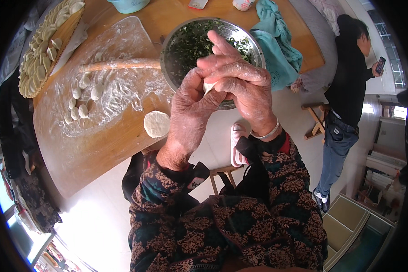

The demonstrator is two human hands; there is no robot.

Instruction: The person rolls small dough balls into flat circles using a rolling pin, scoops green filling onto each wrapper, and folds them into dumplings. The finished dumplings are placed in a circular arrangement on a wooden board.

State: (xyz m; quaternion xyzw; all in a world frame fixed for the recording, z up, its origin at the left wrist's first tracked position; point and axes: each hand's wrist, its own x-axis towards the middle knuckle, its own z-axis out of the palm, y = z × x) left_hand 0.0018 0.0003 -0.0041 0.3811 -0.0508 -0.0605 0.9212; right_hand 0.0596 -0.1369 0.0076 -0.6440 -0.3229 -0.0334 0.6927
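Both my hands, dusted with flour, meet over the near rim of a steel bowl (pixel 167 59) of chopped green filling (pixel 190 43). Pinched between them is a dumpling (pixel 208 87); only a small pale edge of it shows among the fingers. My left hand (pixel 190 109) presses it with the thumb, and my right hand (pixel 249 88) closes on it from the other side, a silver bangle on that wrist. A round dough wrapper (pixel 157 124) lies flat on the table's edge beside my left wrist.
Left of the bowl, a rolling pin (pixel 120 65) and several dough pieces (pixel 96 92) lie on the floured board (pixel 118 109). A tray of finished dumplings (pixel 43 59) stands far left. A teal cloth (pixel 276 45) sits right of the bowl. A person (pixel 347 77) with a phone stands at right.
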